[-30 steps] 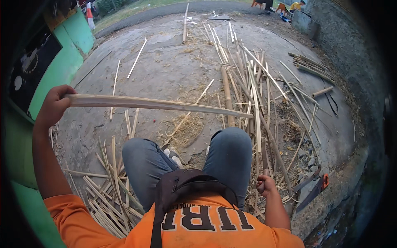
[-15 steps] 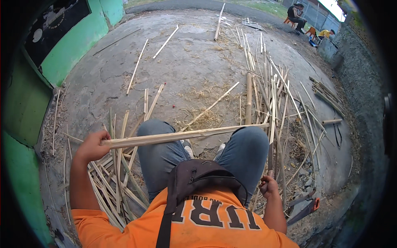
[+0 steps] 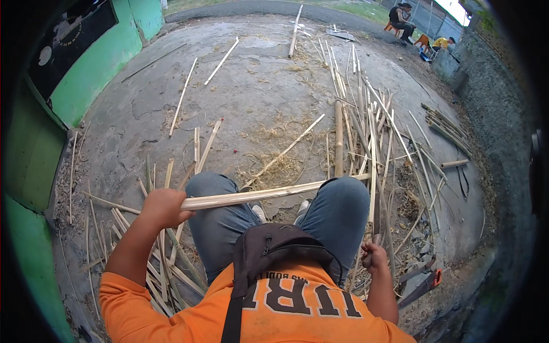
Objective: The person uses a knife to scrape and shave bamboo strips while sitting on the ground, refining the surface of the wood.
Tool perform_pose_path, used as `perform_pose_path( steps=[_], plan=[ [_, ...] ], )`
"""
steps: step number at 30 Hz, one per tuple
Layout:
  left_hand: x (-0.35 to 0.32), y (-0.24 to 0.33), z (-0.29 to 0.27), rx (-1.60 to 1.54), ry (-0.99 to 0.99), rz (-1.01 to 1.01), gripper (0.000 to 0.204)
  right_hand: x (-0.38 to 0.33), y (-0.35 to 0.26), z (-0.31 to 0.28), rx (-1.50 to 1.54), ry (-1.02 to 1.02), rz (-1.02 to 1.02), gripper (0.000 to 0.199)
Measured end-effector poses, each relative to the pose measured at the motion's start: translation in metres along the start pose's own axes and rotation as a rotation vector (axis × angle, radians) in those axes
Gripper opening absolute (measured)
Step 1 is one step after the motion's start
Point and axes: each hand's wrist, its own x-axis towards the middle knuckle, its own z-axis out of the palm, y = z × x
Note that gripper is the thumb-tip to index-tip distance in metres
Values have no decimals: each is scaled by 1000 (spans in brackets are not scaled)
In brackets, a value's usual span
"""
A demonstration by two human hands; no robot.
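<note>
My left hand [image 3: 164,208] is closed round the left end of a pale split bamboo strip [image 3: 251,196]. The strip lies across above both my knees, its far end reaching the right knee's outer side near the blade. In my right hand [image 3: 376,258], low beside my right thigh, is the handle of a long knife [image 3: 376,220]. Its dark, narrow blade points away from me, its upper part hard to separate from the bamboo behind. Split bamboo pieces [image 3: 157,280] lie heaped under my left arm.
Many bamboo strips [image 3: 389,131] and a thicker pole [image 3: 338,140] lie ahead right. A saw [image 3: 420,290] with an orange handle rests by my right forearm. Shavings [image 3: 280,166] litter the concrete. A green wall [image 3: 86,80] stands left, a rough wall [image 3: 492,97] right; two people sit far off.
My left hand has moved right toward my left knee, and less of the strip shows between it and the far end. My right hand stays nearly in place on the knife.
</note>
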Motion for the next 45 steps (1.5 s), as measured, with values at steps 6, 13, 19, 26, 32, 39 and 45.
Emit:
perform_pose_path(
  steps=[6, 13, 19, 26, 32, 39, 45],
  plan=[
    [-39, -20, -3, -186, -8, -140, 49, -26, -18, -14, -73, 92, -106, 20],
    [-111, -59, 55, -376, 180, -341, 49, -54, -86, 1, -251, 41, -384, 26],
    [-121, -20, 141, -621, 366, -452, 62, -68, -164, 90, -413, -152, -798, 29],
    [-115, 1, 157, -677, 351, -484, 67, -65, -185, 268, -783, -512, -952, 52],
    [-114, -1, 155, -601, 341, -496, 70, -54, -146, 386, -1301, -669, -1474, 51],
    [-101, -5, 164, -527, 346, -488, 66, -22, -130, 402, -1418, -783, -1573, 45],
    [-89, -2, 184, -584, 404, -449, 70, -20, -161, 415, -1589, -782, -1641, 48]
  ],
)
